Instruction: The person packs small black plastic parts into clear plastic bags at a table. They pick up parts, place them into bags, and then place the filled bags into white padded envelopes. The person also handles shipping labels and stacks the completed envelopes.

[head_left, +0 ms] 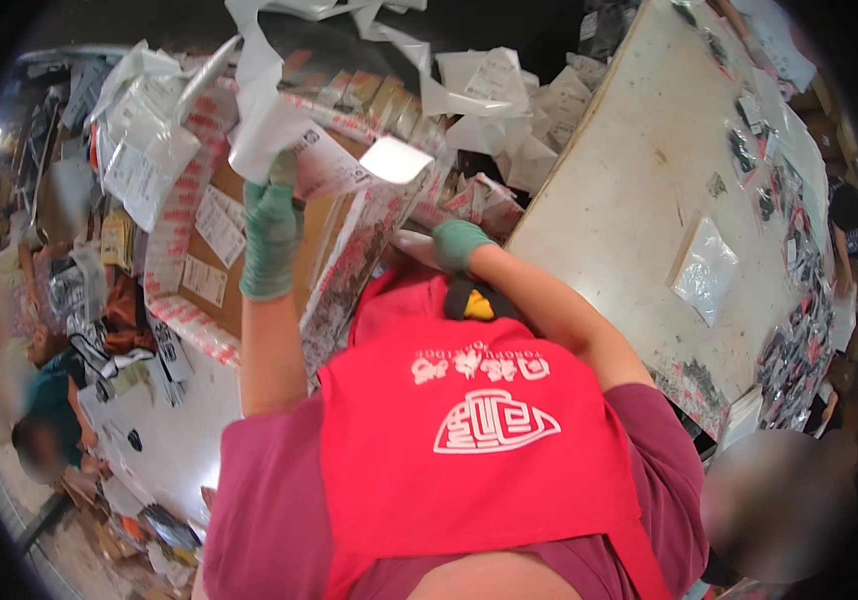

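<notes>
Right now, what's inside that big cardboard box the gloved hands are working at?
Inside the cardboard box, white paper slips lie against its brown wall. The left hand grips a strip of white paper over it. The box's bottom is hidden by its taped flap and the forearm.

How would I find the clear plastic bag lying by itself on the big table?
Look at the big pale table on the right. Small packets crowd its far edge, but the clear plastic bag lies alone on the bare middle, shiny, crinkled and see-through.
</notes>
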Demonstrator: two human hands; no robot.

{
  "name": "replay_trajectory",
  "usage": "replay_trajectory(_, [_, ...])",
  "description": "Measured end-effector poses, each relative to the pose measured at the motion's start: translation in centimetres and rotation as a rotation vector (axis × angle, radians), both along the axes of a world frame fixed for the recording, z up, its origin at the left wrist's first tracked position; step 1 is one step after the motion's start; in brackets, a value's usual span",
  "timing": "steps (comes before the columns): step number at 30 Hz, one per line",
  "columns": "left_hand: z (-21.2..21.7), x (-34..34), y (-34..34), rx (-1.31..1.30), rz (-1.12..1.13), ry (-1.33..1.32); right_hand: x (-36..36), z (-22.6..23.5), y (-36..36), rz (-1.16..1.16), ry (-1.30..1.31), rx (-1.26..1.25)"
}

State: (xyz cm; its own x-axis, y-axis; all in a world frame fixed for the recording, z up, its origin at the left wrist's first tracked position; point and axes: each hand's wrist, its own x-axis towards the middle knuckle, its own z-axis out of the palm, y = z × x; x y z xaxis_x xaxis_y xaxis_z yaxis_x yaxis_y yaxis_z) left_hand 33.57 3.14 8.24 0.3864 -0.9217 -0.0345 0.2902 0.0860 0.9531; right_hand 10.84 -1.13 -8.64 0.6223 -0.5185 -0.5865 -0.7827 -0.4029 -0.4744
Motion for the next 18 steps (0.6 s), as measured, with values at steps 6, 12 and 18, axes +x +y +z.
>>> replay_trajectory(6, [3.0,-5.0,-3.9,-0.087,-0.096,-0.133,-16.1,12.0,-6.9,-0.878,-0.421,0.211])
replay_trajectory(12, [3.3,-17.5,-7.9,-0.282,-0.470,-0.624,-23.6,17.6,-9.1,-0.898,-1.035,-0.493])
replay_trajectory(18, [2.6,-25.5,-2.6,0.194,-0.948,-0.275,-25.2,22.9,-1.6,-0.128,-0.827,-0.743])
